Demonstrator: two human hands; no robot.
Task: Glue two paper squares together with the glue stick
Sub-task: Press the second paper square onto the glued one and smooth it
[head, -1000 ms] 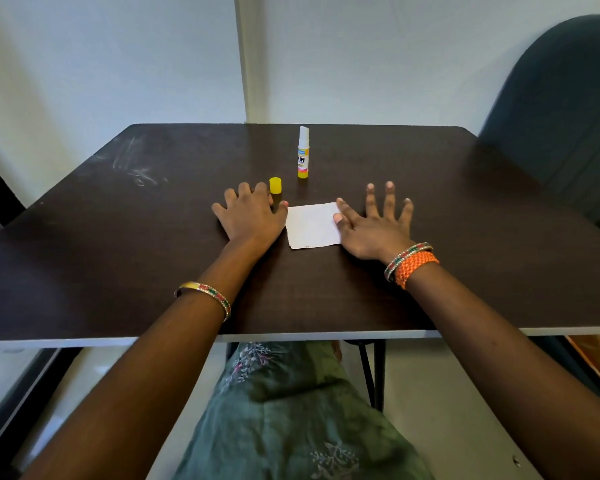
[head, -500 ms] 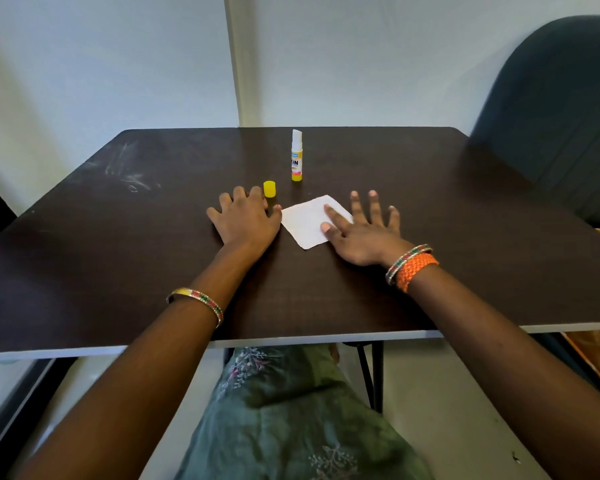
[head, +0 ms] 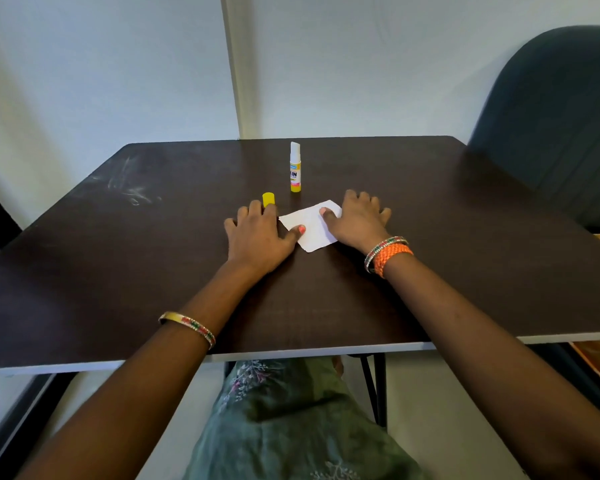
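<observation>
Dark table (head: 465, 265): surface bears all items. Left hand (head: 257, 237) lies flat, fingers spread, thumb tip resting on the left edge of the white paper (head: 309, 228). Right hand (head: 357, 220) lies flat, fingers extended, covering the paper's right side, thumb on the sheet. The paper lies at an angle between the hands. Glue stick (head: 295, 168) stands upright, uncapped, behind the paper. Yellow cap (head: 268, 199) stands just beyond the left fingertips.
</observation>
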